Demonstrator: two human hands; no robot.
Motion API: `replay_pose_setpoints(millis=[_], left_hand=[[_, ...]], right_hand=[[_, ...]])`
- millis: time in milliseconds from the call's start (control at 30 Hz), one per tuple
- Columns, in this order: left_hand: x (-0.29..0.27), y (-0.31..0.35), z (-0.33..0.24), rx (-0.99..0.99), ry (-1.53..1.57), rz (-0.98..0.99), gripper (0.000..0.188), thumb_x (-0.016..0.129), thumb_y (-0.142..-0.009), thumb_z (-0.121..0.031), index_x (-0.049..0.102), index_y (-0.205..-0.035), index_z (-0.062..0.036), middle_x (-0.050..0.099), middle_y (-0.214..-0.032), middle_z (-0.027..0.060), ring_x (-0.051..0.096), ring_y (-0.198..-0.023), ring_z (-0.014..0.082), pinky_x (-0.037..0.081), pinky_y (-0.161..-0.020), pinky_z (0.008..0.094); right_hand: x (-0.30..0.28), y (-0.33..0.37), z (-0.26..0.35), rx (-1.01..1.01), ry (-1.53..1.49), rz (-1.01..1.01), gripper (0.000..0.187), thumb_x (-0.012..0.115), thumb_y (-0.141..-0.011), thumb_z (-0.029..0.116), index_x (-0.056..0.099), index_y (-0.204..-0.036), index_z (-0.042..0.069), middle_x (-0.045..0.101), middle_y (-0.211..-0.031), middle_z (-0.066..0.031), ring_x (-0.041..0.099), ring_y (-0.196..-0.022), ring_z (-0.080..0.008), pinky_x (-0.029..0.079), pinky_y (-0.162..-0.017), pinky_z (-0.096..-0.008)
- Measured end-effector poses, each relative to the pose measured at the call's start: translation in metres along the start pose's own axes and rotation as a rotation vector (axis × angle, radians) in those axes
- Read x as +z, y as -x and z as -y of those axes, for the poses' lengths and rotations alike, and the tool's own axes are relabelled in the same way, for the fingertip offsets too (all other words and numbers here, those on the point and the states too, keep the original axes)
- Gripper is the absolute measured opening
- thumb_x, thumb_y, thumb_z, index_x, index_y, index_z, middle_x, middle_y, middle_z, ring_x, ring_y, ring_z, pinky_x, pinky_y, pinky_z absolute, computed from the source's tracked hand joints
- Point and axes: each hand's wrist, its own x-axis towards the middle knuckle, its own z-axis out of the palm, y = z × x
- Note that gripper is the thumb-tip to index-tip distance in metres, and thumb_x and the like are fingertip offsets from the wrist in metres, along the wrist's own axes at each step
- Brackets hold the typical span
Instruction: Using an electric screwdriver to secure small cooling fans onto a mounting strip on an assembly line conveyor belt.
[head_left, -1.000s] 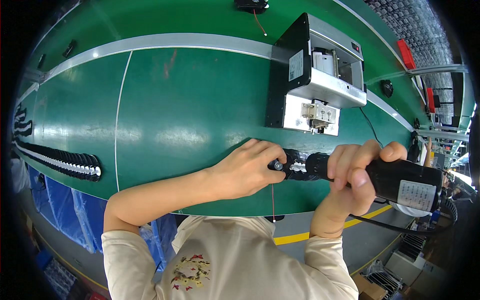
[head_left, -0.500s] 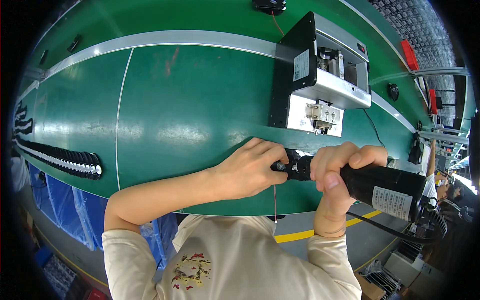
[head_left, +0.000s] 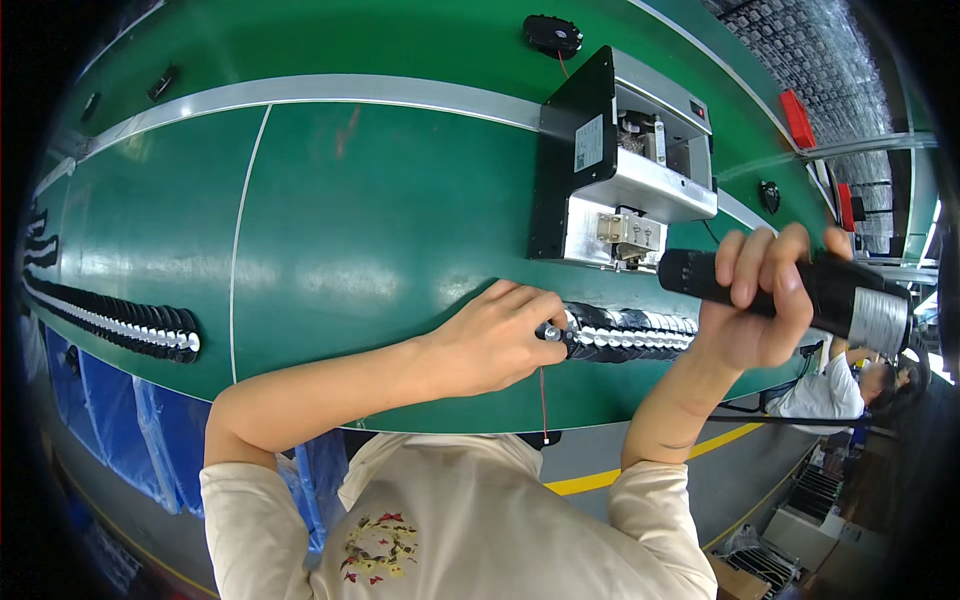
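My right hand (head_left: 765, 305) is wrapped round a black, cylindrical electric screwdriver (head_left: 845, 290), raised above the bench's right side, its narrower end pointing left and a cable at the far end. My left hand (head_left: 505, 340) pinches a small black part (head_left: 549, 332) with a round metal spot on it. A thin red wire (head_left: 544, 405) with a white plug hangs from it over the bench edge. Right beside that part a row of stacked black parts with silvery-white middles (head_left: 635, 335) lies along the bench, its right end hidden behind my right hand.
A black and silver bench machine (head_left: 590, 190) stands just beyond my hands. Another long row of stacked black parts (head_left: 120, 318) lies at the far left. On the back strip sits a black oval device (head_left: 553, 35) with a red wire. A co-worker (head_left: 825, 390) is at the right.
My right hand has lifted the electric screwdriver up and to the right, away from the small part, uncovering the row of stacked parts. My left hand has stayed nearly still. The view has shifted slightly.
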Motion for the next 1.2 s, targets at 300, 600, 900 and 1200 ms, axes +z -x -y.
replay_pose_setpoints(millis=[300, 600, 900, 1200], left_hand=[[-0.001, 0.002, -0.001, -0.003, -0.025, 0.012, 0.021, 0.073, -0.071, -0.011, 0.07, -0.091, -0.0138, 0.056, -0.108, 0.0069, 0.056, -0.111, 0.0293, 0.044, -0.092, 0.0419], [0.002, 0.002, 0.0, 0.009, -0.044, -0.014, 0.017, 0.07, -0.071, -0.015, 0.072, -0.088, -0.0133, 0.055, -0.106, 0.0061, 0.056, -0.107, 0.0255, 0.044, -0.09, 0.04], [0.002, 0.002, 0.001, 0.009, -0.011, -0.042, 0.017, 0.07, -0.071, -0.015, 0.073, -0.088, -0.0135, 0.055, -0.105, 0.0055, 0.055, -0.106, 0.0245, 0.043, -0.092, 0.0394], [0.002, 0.004, 0.0, -0.008, 0.009, -0.003, 0.015, 0.069, -0.076, -0.015, 0.073, -0.089, -0.013, 0.054, -0.108, 0.0071, 0.053, -0.116, 0.0283, 0.042, -0.096, 0.0415]], right_hand=[[0.003, -0.002, -0.014, 0.077, 0.117, 0.007, 0.042, 0.057, -0.08, 0.002, 0.044, -0.12, 0.007, 0.049, -0.069, -0.0064, 0.043, -0.045, -0.013, 0.042, -0.047, -0.0322], [0.009, 0.067, 0.009, 0.139, -0.003, 0.046, 0.043, 0.063, -0.082, -0.002, 0.04, -0.116, 0.009, 0.049, -0.064, -0.0044, 0.046, -0.043, -0.0146, 0.043, -0.046, -0.0324], [0.016, 0.085, 0.006, 0.195, 0.067, 0.024, 0.043, 0.07, -0.081, 0.0, 0.041, -0.112, 0.012, 0.051, -0.064, -0.0036, 0.049, -0.045, -0.0158, 0.045, -0.046, -0.0329], [0.009, 0.091, 0.007, 0.127, 0.142, 0.25, 0.04, 0.069, -0.079, -0.002, 0.042, -0.105, 0.011, 0.054, -0.067, -0.0045, 0.052, -0.048, -0.0153, 0.049, -0.044, -0.0329]])
